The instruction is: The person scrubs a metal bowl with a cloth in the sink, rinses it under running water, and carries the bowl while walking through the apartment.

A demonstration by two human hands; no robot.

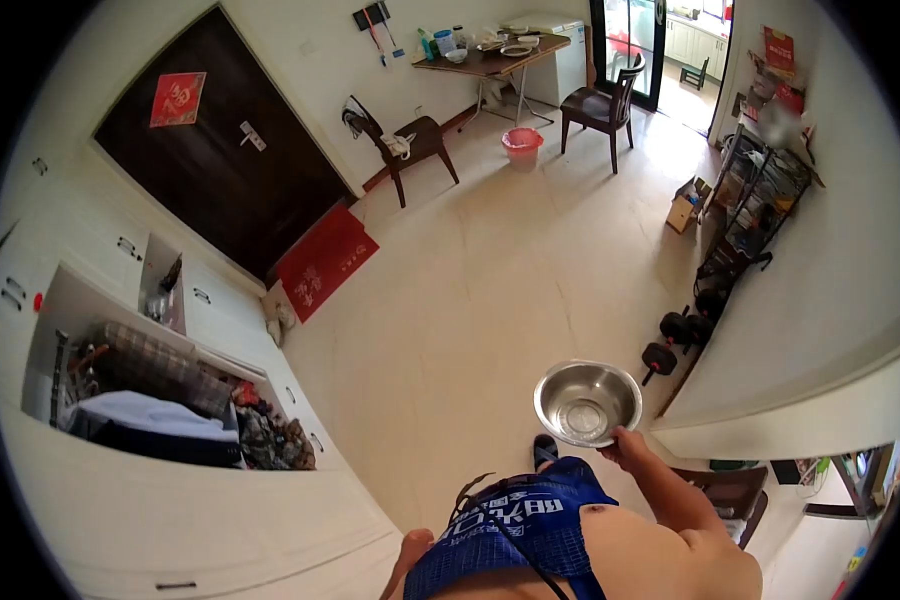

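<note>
A shiny steel basin (570, 385) is held out in front of my body by its rim. My right hand (625, 448) is closed on the near right edge of the basin, thumb at the rim. No contents show inside the basin. My left hand (416, 542) is low beside the blue apron (515, 515), only partly visible, and its fingers cannot be made out. The apron, with white lettering, covers my front. One dark slipper (544, 450) shows on the floor below the basin.
A folding table (490, 62) with dishes stands at the back, flanked by dark chairs (610, 105) and a pink-lined bin (522, 145). Dumbbells (660, 357) and a cluttered rack (755, 195) line the right wall. White cabinets (230, 510) and a red doormat (325, 262) lie left.
</note>
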